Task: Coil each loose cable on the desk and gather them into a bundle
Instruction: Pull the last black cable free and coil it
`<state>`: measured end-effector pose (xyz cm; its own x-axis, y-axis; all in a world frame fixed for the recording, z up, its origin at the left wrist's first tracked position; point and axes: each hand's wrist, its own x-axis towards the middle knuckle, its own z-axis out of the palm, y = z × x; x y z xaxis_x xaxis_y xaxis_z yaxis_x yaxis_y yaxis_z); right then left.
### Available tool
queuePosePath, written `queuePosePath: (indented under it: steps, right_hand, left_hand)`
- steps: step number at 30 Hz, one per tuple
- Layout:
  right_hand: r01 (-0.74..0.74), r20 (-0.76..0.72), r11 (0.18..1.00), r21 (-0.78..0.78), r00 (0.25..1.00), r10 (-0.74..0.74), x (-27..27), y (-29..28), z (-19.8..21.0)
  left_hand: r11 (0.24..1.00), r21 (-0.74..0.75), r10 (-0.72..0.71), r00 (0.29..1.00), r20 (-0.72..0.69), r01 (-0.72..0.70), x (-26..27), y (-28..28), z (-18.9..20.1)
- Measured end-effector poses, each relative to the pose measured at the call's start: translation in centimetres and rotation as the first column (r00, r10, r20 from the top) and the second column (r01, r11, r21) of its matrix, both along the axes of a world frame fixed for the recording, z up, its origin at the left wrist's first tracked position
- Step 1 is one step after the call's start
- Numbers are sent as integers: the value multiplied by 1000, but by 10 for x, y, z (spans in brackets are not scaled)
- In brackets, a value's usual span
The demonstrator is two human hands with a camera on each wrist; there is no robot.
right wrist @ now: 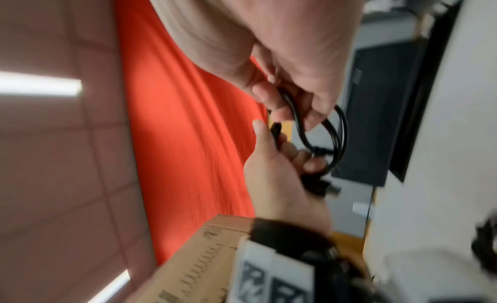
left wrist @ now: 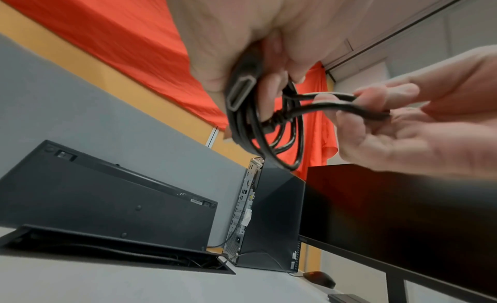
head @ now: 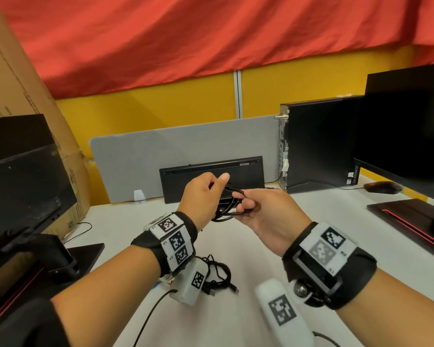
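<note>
I hold a black cable [head: 229, 205] coiled in loops above the white desk [head: 236, 244]. My left hand [head: 206, 194] grips the loops [left wrist: 269, 137] together with a flat plug [left wrist: 239, 90] in its curled fingers. My right hand [head: 258, 209] pinches a strand of the same cable [left wrist: 344, 104] between thumb and fingers, just right of the left hand. In the right wrist view the loops [right wrist: 336, 137] hang between both hands. Another black cable bundle [head: 218, 276] lies tangled on the desk under my left wrist.
A black cable-tray lid [head: 211, 181] stands open at the back by a grey divider [head: 186, 144]. A small PC tower [head: 318, 144], a monitor [head: 406, 126] and a mouse [head: 381, 187] are at the right. Another monitor [head: 23, 176] and a cardboard box [head: 15, 83] stand left.
</note>
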<state>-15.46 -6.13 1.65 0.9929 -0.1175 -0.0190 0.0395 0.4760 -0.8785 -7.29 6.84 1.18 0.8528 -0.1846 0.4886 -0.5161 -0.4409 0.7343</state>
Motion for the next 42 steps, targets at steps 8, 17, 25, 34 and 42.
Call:
queuePosePath:
  steps: [8, 17, 25, 34, 42]
  right_hand:
    - [190, 58, 915, -357, 982, -181, 7, -2, 2]
    - [680, 679, -2, -733, 731, 69, 36, -39, -27]
    - [284, 217, 922, -264, 949, -230, 29, -10, -38]
    - [210, 187, 961, -179, 966, -176, 12, 7, -26]
    - [-74, 122, 988, 135, 991, 57, 6, 10, -23]
  left_hand:
    - [995, 93, 16, 998, 61, -22, -1, 5, -2]
    - [915, -393, -238, 909, -344, 91, -13, -1, 1]
    - [699, -714, -518, 712, -474, 33, -26, -11, 1]
    - [813, -580, -332, 859, -389, 51, -17, -11, -8]
    - [854, -492, -410, 801, -436, 169, -14, -4, -12]
